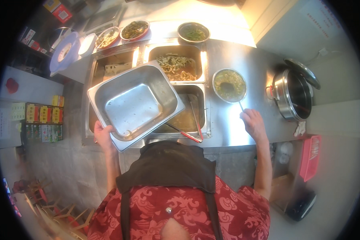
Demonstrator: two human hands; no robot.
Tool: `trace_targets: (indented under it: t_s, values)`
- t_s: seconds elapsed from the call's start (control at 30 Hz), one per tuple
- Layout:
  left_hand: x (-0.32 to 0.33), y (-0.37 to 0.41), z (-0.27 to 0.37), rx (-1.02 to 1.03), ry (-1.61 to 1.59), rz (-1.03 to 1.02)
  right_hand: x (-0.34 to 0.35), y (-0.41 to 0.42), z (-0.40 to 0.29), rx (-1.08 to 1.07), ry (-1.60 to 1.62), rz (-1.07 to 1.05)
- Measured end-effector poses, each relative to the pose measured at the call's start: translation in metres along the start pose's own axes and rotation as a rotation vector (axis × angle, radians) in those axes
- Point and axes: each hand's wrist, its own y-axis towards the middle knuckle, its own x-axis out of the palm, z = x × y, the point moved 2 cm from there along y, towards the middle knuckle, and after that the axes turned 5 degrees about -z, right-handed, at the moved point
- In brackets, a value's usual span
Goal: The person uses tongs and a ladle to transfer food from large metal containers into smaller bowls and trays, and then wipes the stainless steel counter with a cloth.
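My left hand (104, 134) grips the lower left corner of a stainless-steel food pan (132, 103), which is tilted and holds only small remnants and a little liquid. My right hand (252, 122) holds the thin handle of a ladle (227, 87), whose dark bowl rests in a round metal bowl of chopped food in liquid (236, 78) on the steel counter. Beneath the raised pan, tongs with red grips (192, 136) lie across a well pan of shallow brownish liquid (183, 120). Behind it, another well pan holds cut vegetables and pieces of food (175, 67).
Along the back stand a bowl of chopped greens (193, 32), two red-rimmed dishes (135, 30) and a white container (87, 45), with a purple basin (65, 52) farther left. A large steel pot (292, 95) with a tilted lid (302, 73) stands right. A pink basket (310, 157) is lower right.
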Motion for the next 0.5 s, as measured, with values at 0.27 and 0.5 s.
trace_targets:
  t_s: [0.27, 0.5]
  values:
    - [-0.001, -0.002, -0.001, -0.003, 0.017, -0.013, -0.045, -0.015, -0.008, -0.013, 0.01, 0.0]
    - [0.005, -0.006, -0.008, -0.016, 0.052, -0.028, -0.047, -0.024, 0.002, -0.073, -0.037, -0.115]
